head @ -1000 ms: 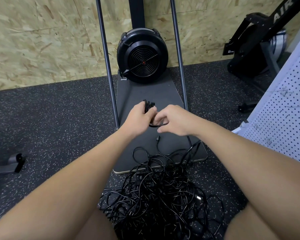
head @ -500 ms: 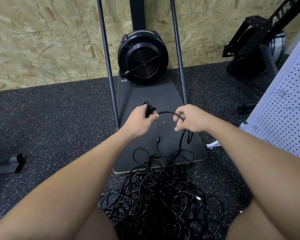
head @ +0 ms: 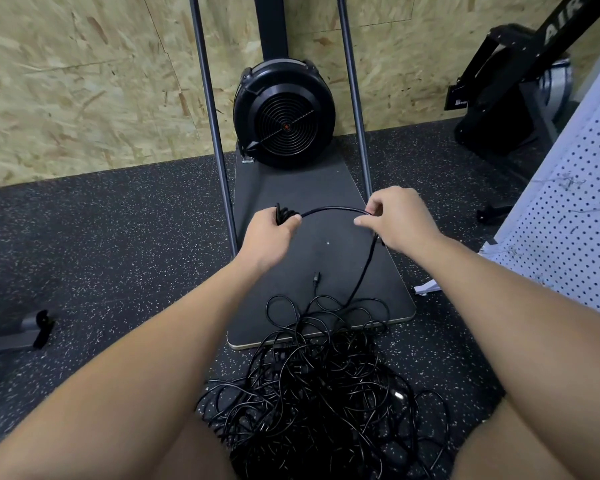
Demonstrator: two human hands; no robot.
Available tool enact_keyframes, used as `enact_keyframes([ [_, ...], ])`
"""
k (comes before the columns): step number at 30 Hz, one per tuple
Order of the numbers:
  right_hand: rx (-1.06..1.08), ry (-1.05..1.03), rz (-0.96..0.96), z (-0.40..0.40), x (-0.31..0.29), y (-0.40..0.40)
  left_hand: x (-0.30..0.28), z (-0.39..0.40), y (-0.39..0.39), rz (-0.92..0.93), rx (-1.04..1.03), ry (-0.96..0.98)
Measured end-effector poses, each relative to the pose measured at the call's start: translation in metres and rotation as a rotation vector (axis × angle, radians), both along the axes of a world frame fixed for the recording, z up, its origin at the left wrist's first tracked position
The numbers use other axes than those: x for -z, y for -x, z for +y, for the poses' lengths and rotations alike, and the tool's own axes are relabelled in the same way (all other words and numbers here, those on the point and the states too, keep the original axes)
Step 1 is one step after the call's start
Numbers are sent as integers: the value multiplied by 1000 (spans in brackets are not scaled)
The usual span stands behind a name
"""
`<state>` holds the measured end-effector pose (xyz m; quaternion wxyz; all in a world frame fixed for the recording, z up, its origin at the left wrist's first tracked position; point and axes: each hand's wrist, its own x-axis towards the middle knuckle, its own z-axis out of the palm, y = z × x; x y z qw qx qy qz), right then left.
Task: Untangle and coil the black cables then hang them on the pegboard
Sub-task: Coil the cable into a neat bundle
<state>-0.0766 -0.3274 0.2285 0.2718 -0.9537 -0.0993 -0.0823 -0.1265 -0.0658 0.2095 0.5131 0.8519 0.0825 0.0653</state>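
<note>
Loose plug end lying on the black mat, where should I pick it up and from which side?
Pinch the plug by its short rigid body, from above. It lies flat on the mat beyond the tangled pile, with bare mat either side; its cable trails back into the tangle.

Two bare forearms, no sleeves, left hand (head: 269, 235), right hand (head: 400, 216), bare knees

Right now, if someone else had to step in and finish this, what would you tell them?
Left hand grips a small coil of black cable.
Right hand pinches the same cable, which arcs between the hands, then drops into the tangled pile on the floor.
Pegboard stands at right; no coil visible on it.
Done: a few loops wound.
Left: finish this coil, untangle the others, hang all.
</note>
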Motion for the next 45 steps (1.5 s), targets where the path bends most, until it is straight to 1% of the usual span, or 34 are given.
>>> enact_keyframes([
  [1,13,79,2,0,0,-2,-1,-1,1,4,-3,49],
  [3,13,342,65,1,5,-1,-2,-2,1,10,-16,162],
  [4,-3,413,113,2,11,0,-4,-2,1,18,-34,202],
  [5,-26,393,166,1,15,1,-6,-1,1,25,-48,232],
  [6,-46,313,206,0,18,1,-8,0,2,28,-51,259],
  [7,-59,241,214,-2,21,1,-9,1,2,32,-47,283],
  [8,-75,220,195,-3,22,1,-9,2,2,37,-38,301],
  [10,-99,294,130,-1,22,-2,-6,4,1,48,-13,317],
  [12,-134,333,113,7,22,-2,-3,3,0,64,-3,338],
  [14,-187,242,132,14,21,3,1,0,-1,82,-22,395],
  [15,-208,147,151,17,20,5,2,0,-1,95,-44,446],
  [17,-204,-137,220,21,15,9,3,1,-4,132,-93,573],
  [19,-83,-425,269,26,12,8,1,4,-6,147,-129,663],
  [20,5,-515,276,27,11,6,1,5,-7,144,-133,686],
  [22,138,-598,291,28,13,0,0,3,-7,133,-122,713],
  [23,170,-622,318,28,13,-2,0,1,-7,126,-112,723],
  [25,167,-623,400,27,16,-4,0,-3,-6,104,-86,743],
  [28,132,-564,558,26,23,-4,-6,-8,-1,52,-9,772],
  [31,13,-488,740,27,24,4,-12,-11,3,10,109,729],
  [34,-183,-384,903,27,17,13,-14,-14,7,-13,260,624],
  [36,-310,-361,983,30,12,18,-15,-18,10,-32,326,563],
  [38,-363,-382,1008,37,7,22,-16,-22,13,-53,354,486],
  [40,-363,-475,1009,46,1,28,-15,-24,17,-79,370,295],
  [41,-362,-533,1009,49,-3,32,-13,-24,18,-101,369,147],
  [43,-361,-573,979,51,-10,36,-10,-24,19,-151,361,-152],
  [44,-358,-551,947,50,-13,36,-11,-24,19,-156,354,-231],
  [45,-363,-515,911,48,-15,35,-12,-24,21,-157,356,-261],
])
